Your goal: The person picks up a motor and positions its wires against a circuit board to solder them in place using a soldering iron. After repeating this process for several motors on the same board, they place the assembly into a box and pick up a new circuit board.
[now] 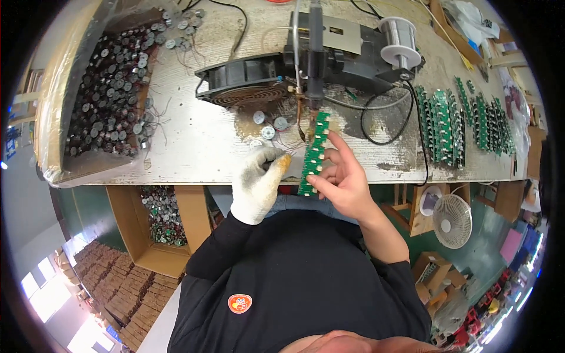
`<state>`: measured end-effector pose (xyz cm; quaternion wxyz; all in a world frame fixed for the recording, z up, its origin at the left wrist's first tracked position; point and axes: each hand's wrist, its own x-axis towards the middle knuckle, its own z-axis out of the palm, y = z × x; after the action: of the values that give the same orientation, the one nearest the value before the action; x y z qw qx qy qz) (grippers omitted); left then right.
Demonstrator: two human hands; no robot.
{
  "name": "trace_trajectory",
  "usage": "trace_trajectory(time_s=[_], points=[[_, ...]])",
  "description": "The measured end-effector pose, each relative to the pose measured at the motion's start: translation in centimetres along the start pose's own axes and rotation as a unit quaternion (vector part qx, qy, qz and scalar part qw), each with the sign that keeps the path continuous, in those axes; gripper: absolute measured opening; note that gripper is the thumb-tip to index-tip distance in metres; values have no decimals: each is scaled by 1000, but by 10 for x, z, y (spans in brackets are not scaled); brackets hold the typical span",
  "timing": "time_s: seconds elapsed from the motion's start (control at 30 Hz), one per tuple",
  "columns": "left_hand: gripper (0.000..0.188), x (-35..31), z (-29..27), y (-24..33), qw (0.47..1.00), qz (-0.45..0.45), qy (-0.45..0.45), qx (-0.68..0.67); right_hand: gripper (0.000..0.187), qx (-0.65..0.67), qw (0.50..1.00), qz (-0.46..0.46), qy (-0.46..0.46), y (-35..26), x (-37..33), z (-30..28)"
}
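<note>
My right hand (347, 179) grips a long green circuit board strip (315, 154), thumb on its near end and index finger along its right edge. The strip stands nearly lengthwise away from me, its far end under the tip of an upright soldering iron (315, 70). Close to the strip's left side, my left hand (259, 179), in a white glove with a stained thumb tip, is closed in a pinch; what it holds is too small to make out. Just beyond the glove lie several small round metal motors (268, 132) with thin wires trailing toward the strip.
A plastic-lined box of motors (112, 88) stands at the left. Behind my hands are a black fan (247, 79) and a solder spool (398, 36) on the machine. More green board strips (441, 126) lie at the right. A cable (376, 141) loops across the bench (194, 159).
</note>
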<state>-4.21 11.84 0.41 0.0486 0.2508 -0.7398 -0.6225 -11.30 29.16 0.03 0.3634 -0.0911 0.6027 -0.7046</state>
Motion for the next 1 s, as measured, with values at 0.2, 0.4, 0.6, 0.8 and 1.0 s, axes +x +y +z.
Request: trace_trajectory(time_s=[0.2,0.4,0.6,0.8,1.0], points=[[16,1,5,6,995,-60,-61,-58,78,-8,1000,-8,-2,1,-1,-1],[15,5,7,18,986,-101,-86,-100,73,-24,998,-50,5,2,-3,0],[14,8,9,18,985,-87,-75,-126,69,2,999,-53,11,-2,1,2],[14,12,8,23,988,-88,-68,-110,67,9,998,-53,28,-2,5,4],[14,13,7,24,987,-90,-76,-107,65,13,998,-57,31,-4,6,4]])
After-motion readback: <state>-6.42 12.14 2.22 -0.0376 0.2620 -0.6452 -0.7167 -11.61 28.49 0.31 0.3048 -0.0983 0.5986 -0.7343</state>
